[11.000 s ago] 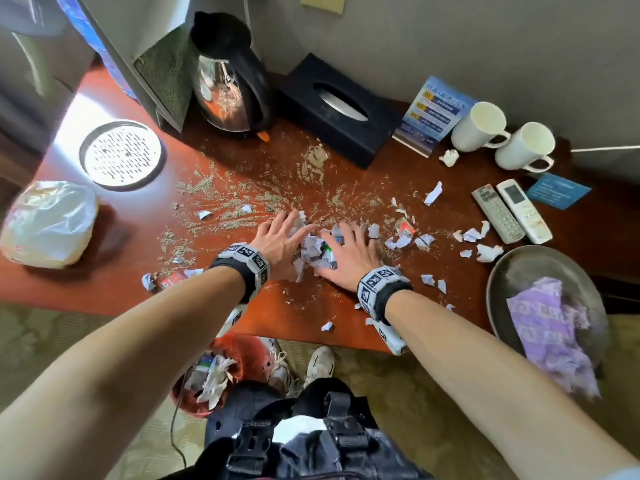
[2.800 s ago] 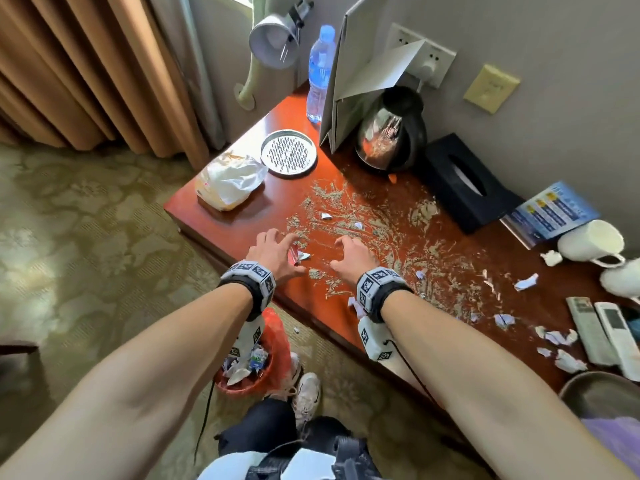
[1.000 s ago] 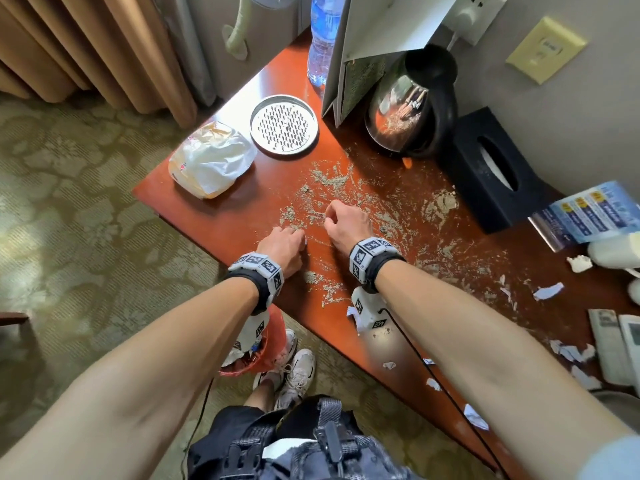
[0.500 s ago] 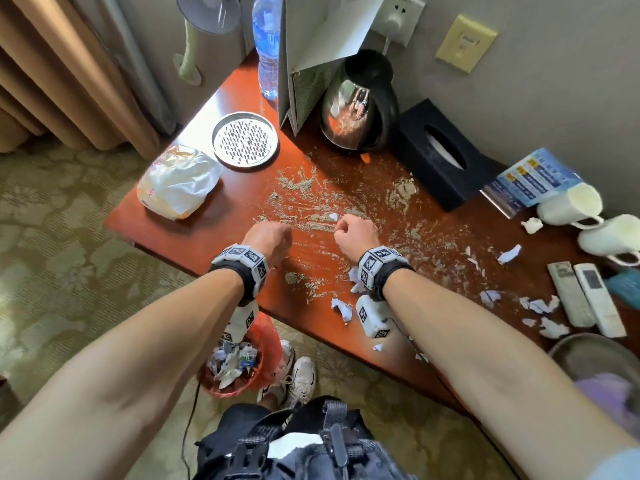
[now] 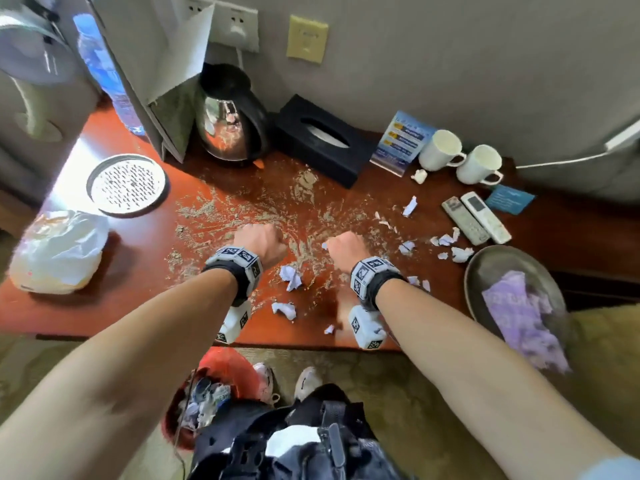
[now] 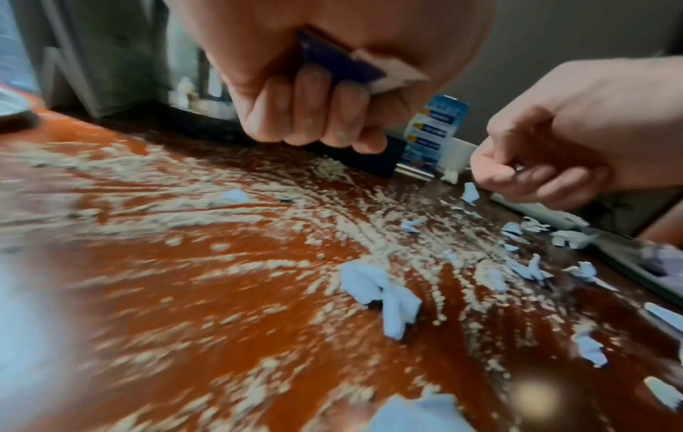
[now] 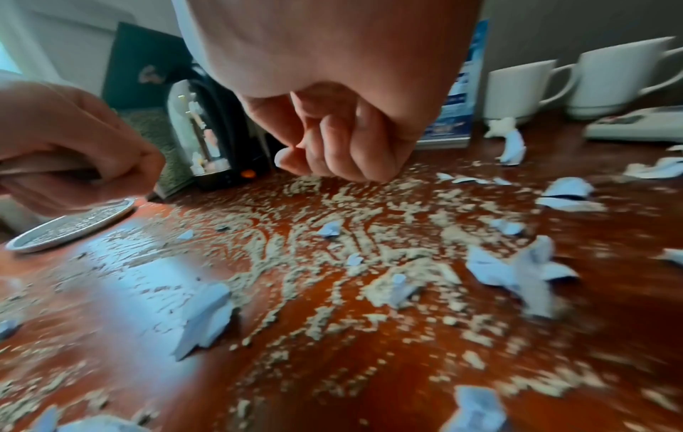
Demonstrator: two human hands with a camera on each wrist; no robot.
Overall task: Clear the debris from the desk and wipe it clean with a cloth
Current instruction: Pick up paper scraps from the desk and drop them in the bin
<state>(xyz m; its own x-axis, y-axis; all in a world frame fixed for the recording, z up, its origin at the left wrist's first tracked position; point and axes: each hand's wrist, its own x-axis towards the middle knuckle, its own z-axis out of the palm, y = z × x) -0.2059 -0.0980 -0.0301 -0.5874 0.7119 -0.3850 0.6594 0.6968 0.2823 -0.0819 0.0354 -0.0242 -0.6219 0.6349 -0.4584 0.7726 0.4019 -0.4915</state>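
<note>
Both fists hovered over the middle of the red-brown desk (image 5: pixel 145 306), which was smeared with pale crumbly debris (image 5: pixel 304 216) and strewn with torn paper scraps (image 5: pixel 290 277). The left hand (image 5: pixel 258 242) was clenched around collected scraps; the left wrist view showed a dark blue piece and a white piece (image 6: pixel 391 74) pinned under the curled fingers (image 6: pixel 314 111). The right hand (image 5: pixel 346 245) was also curled, with a small pale scrap showing at its thumb side in the head view, and in the right wrist view its fingertips (image 7: pixel 355 163) hung just above the crumbs. More scraps lay between the wrists and near the desk's front edge, and others sat near the two remote controls (image 5: pixel 476 218) to the right. The purple cloth (image 5: pixel 519 317) lay in a round metal tray (image 5: pixel 498 261) at the desk's right front corner, draping over its rim, well apart from both hands. Along the wall stood a steel kettle (image 5: pixel 228 126), a black tissue box (image 5: pixel 318 140), a blue leaflet stand (image 5: pixel 403 140) and two white mugs (image 5: pixel 460 157). To the left were a perforated round metal plate (image 5: pixel 126 183) and a white plastic bag (image 5: pixel 59 251). On the floor below the desk edge sat a red bin (image 5: pixel 225 370) holding paper scraps, beside the person's shoes.
</note>
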